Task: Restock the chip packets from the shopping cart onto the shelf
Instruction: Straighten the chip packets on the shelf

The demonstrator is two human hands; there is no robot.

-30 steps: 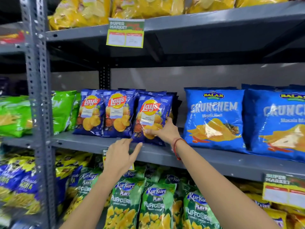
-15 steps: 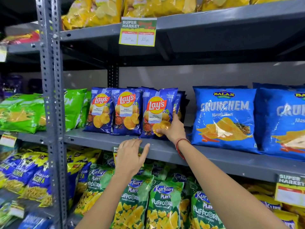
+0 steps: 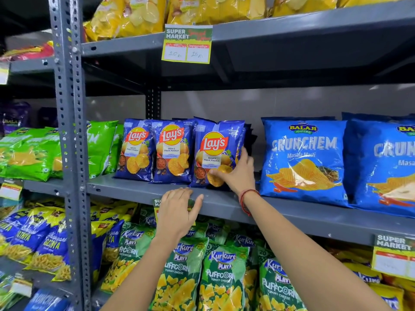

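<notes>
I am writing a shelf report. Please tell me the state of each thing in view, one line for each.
right hand: gripping the rightmost Lay's packet at its lower right edge
left hand: resting on the front edge of the shelf, holding nothing
rightmost Lay's packet: upright on the middle shelf, held
other two Lay's packets: upright, untouched
Balaji Crunchem bags: leaning back on the shelf
Kurkure Puffcorn packets: stacked on the shelf below
price tag: hanging from the top shelf
</notes>
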